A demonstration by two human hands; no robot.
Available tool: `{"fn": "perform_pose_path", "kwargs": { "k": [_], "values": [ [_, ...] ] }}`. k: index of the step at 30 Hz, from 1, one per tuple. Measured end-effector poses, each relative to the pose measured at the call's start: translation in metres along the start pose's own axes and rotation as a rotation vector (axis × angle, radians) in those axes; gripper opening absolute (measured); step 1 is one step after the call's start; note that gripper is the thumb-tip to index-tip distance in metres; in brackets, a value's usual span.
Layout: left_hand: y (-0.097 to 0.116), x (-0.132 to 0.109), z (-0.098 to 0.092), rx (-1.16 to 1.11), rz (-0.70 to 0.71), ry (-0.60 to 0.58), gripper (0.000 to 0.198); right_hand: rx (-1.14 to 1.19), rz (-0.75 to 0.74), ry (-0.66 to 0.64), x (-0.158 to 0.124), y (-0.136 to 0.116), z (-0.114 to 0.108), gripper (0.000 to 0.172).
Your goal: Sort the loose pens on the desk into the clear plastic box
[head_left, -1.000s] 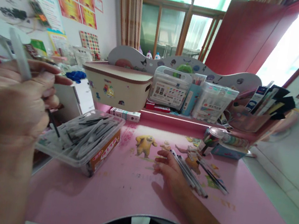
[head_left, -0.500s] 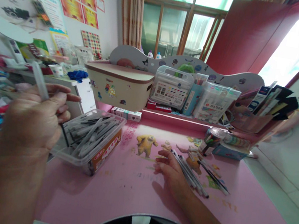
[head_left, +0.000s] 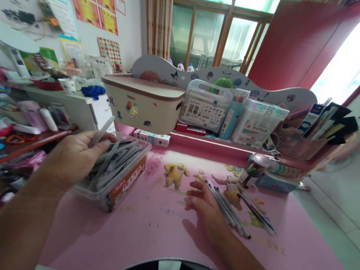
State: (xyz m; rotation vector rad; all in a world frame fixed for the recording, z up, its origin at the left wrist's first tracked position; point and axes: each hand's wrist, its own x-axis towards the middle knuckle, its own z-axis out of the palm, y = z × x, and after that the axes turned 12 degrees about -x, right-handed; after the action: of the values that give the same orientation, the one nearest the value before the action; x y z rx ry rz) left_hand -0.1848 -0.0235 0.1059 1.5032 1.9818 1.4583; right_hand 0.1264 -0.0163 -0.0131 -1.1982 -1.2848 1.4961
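Note:
My left hand [head_left: 74, 161] is closed around a pale, translucent pen [head_left: 102, 130], which sticks up between thumb and fingers. The hand is over the left side of a clear plastic box [head_left: 149, 147] with an orange label; its fingertips overlap the contents. Many similar grey, translucent pens [head_left: 117, 168] fill that box in a jumble. Palm side low, my right hand [head_left: 205, 208] rests on the pink desk with its fingers loosely stretched and nothing in them. Right beside it lies a row of grey pens [head_left: 227, 210], and a few thin dark ones [head_left: 257, 212] lie farther right.
Along the back of the pink desk [head_left: 148, 240] stand a cream lidded bin [head_left: 143, 106], a clear marker case [head_left: 205, 107] and another marker box [head_left: 260, 125]. A jar of pens [head_left: 253, 170] stands at the right. Cluttered shelves [head_left: 23, 141] are on the left.
My left hand has moved right and down to the box, with the pen still in it. The right hand has stayed in place beside the row of pens.

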Motion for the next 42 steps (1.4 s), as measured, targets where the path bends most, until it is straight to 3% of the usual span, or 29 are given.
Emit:
{"fn": "perform_pose_path", "kwargs": {
  "k": [3,6,15,24,31,36,42],
  "values": [
    [0.001,0.001,-0.002,0.231,0.042,-0.073,0.032,-0.005,-0.02,0.001,0.001,0.001,0.0,0.04],
    [0.0,0.002,-0.002,0.349,0.112,-0.069,0.04,-0.003,-0.023,0.001,0.002,0.001,-0.001,0.041],
    [-0.005,0.003,-0.006,0.328,0.047,-0.046,0.042,-0.005,-0.023,0.006,0.0,-0.001,-0.001,0.041],
    [0.002,-0.01,0.003,0.662,0.272,0.071,0.049,-0.007,-0.039,-0.005,0.001,-0.001,-0.002,0.04],
    [-0.001,-0.015,0.017,0.628,0.264,-0.058,0.045,0.003,-0.017,-0.003,0.001,0.003,-0.002,0.042],
    [-0.002,-0.014,0.019,0.625,0.278,-0.031,0.04,-0.006,0.004,-0.016,0.001,0.004,-0.002,0.041],
    [0.004,-0.017,0.02,0.633,0.279,-0.039,0.039,-0.022,-0.091,-0.026,0.005,0.009,-0.005,0.039]
  ]
}}
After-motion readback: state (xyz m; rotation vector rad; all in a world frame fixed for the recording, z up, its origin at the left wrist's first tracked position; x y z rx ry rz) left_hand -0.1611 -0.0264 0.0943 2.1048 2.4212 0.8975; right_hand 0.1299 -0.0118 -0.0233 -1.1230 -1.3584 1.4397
